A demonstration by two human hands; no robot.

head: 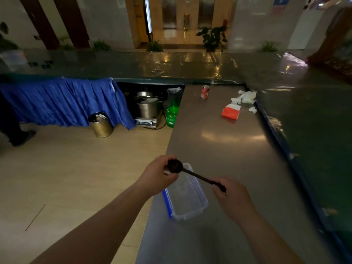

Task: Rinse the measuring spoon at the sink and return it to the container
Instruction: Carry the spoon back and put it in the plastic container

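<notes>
At lower centre, the left hand pinches the dark measuring spoon by its round bowl. The right hand grips its thin handle above the clear rectangular plastic container.

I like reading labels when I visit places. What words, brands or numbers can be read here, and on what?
None can be read.
Red can: print too blurred.
Green bottle: label too small.
Cooker panel: a line of text, unreadable.
Red and white carton: no legible text.
Wall poster: blurred.
Measuring spoon and clear container: no markings visible.
</notes>
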